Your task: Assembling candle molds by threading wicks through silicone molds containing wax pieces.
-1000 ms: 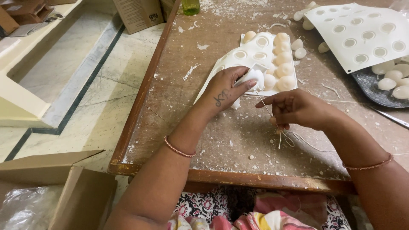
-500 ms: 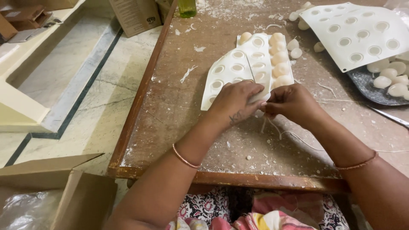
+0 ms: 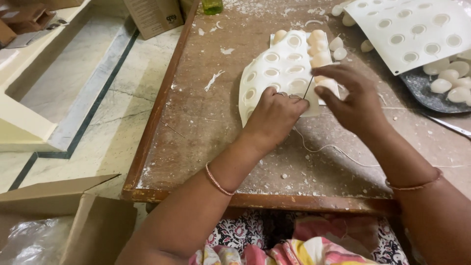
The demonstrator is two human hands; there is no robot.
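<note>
A white flexible mould [image 3: 274,68] with round cavities lies on a low wooden board [image 3: 196,122], its near edge bent up. My left hand [image 3: 274,115] grips that near edge with closed fingers. My right hand [image 3: 351,95] hovers just beside it, pinching a thin wick string [image 3: 308,88] that stands upright by the mould. The loose string [image 3: 333,147] trails across the board toward me. Cream wax pieces [image 3: 319,54] fill the mould's right column.
A second white mould [image 3: 412,29] lies at the back right over a dark tray [image 3: 424,93] of wax pieces. Loose wax pieces [image 3: 339,49], a green bottle [image 3: 212,6], a brown box [image 3: 154,17] and an open carton [image 3: 64,221] surround the board.
Both hands moved up the board onto the mould. My left hand closed on its near edge, and my right hand brought the wick up against it.
</note>
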